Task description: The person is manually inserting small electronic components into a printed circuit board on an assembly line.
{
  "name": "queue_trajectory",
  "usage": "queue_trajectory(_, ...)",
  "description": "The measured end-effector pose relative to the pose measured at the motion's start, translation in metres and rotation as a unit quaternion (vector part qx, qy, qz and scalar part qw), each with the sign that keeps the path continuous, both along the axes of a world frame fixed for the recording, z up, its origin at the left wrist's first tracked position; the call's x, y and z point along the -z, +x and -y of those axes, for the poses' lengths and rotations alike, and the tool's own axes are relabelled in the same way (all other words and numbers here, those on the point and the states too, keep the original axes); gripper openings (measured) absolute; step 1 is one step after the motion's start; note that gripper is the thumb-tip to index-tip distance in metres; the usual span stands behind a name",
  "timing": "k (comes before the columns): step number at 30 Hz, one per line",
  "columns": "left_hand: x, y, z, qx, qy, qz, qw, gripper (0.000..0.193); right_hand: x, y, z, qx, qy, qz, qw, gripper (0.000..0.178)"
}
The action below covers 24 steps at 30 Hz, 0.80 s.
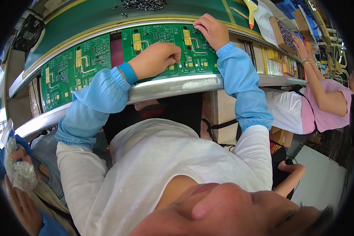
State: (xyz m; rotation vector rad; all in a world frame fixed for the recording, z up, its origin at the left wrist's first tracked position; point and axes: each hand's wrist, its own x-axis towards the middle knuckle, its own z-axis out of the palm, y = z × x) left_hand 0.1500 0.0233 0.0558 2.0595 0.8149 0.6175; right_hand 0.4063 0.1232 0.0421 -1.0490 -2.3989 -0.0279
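The person leans over a green board (169, 45) that lies flat between two metal rails (177, 84) of a line, so it can be worked from above. The left hand (157, 59) is curled into a loose fist over the board's near middle, fingertips pinched together and pressed down on it; whether a small part sits in that grip cannot be told. The right hand (212, 29) rests on the board's far right corner, fingers bent and tips down on the surface, seemingly steadying the board; nothing shows in its grip. Blue sleeve covers (240, 90) wrap both forearms, likely to keep cloth and skin off the board. A second board (72, 70) lies just to the left on the same rails. Beyond them runs a green belt (106, 15) with a heap of small dark parts (145, 4). At right, a co-worker in pink (330, 106) reaches toward a tray; at lower left, another person's hand holds a bag of pale parts (17, 169).
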Motion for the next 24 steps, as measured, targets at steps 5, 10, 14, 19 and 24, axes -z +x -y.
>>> queue_trajectory(5,-0.0028,-0.0006,0.0014,-0.002,-0.019,0.002,1.0,0.008,0.0012,-0.0001,-0.0017,-0.012,0.003,-0.001,1.0,0.008)
queue_trajectory(10,-0.0042,-0.0001,0.0015,-0.003,-0.002,-0.001,1.0,0.008,0.0022,-0.0009,-0.0002,-0.004,0.007,-0.01,1.0,0.008)
queue_trajectory(14,-0.0032,0.0018,0.0011,-0.001,0.006,0.003,1.0,0.007,0.0017,0.0013,-0.003,-0.016,0.003,-0.008,1.0,0.008)
queue_trajectory(19,-0.0027,0.0017,0.0008,-0.005,0.007,-0.002,1.0,0.007,0.0015,-0.0002,-0.0014,-0.009,-0.001,-0.008,1.0,0.008)
queue_trajectory(24,-0.0048,0.0035,0.0016,-0.009,0.013,0.0,1.0,0.006,0.002,-0.0016,-0.0018,-0.008,0.016,-0.002,1.0,0.008)
